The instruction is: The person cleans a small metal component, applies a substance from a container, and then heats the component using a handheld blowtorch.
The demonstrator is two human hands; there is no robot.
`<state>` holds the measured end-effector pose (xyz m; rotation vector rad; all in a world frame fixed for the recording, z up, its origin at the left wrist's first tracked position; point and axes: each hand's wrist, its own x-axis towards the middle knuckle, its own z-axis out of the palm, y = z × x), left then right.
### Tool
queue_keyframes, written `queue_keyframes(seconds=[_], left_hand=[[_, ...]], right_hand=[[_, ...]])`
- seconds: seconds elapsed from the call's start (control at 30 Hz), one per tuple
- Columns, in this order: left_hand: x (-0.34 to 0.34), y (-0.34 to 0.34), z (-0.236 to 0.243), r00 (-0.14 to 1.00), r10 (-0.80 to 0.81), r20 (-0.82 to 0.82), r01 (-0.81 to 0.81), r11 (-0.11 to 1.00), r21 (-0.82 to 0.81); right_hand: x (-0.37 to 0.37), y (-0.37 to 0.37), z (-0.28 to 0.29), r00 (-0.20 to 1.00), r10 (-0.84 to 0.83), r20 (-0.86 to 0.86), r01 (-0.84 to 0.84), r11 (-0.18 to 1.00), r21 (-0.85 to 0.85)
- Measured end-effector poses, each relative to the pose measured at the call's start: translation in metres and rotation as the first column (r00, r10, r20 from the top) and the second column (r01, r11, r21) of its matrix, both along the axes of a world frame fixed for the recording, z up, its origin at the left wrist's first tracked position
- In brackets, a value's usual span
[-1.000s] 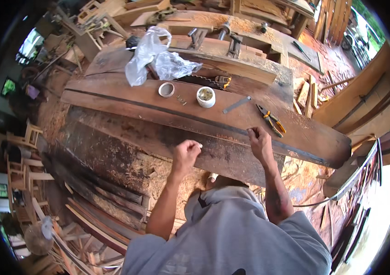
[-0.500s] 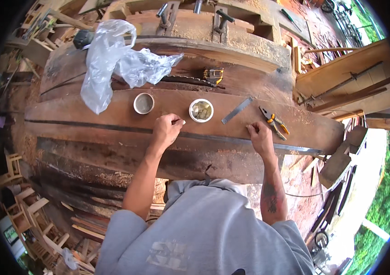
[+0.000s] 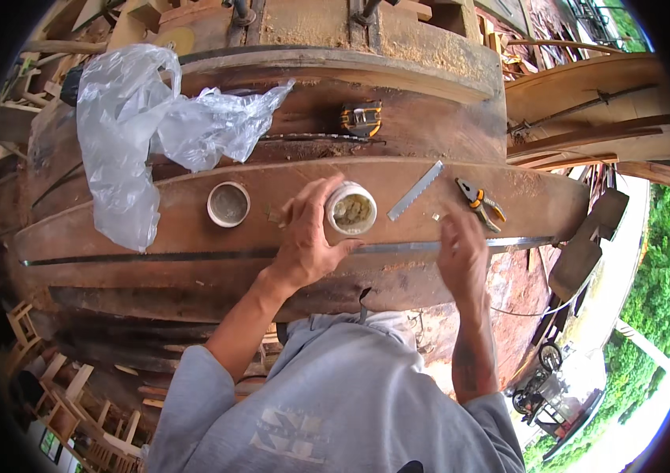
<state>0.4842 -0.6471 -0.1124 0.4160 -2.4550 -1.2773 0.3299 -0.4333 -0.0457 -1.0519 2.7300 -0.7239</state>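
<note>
Cupping white jar (image 3: 349, 188), left hand (image 3: 305, 239) (curled)

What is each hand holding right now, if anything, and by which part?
The left hand grips the open white jar by its outer side, at the picture's left. The right hand is blurred; whether it holds anything cannot be told.

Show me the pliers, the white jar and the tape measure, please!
Yellow-and-black pliers (image 3: 476, 202): head view, near the pivot.
White jar (image 3: 350, 188): head view, on the far edge of its rim.
Tape measure (image 3: 361, 119): head view, middle of its casing.
</note>
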Motion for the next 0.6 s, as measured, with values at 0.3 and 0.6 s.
queue_keyframes(seconds=[0.3, 0.6], left_hand=[[-0.011, 0.001, -0.005, 0.983, -0.168, -0.069, 0.174, 0.98, 0.093], [-0.011, 0.01, -0.013, 0.978, -0.192, -0.085, 0.2, 0.974, 0.106]], right_hand=[[0.007, -0.077, 0.018, 0.788, 0.446, 0.424, -0.611, 0.651, 0.45], [0.01, -0.072, 0.0, 0.747, 0.481, 0.458, -0.66, 0.619, 0.426]])
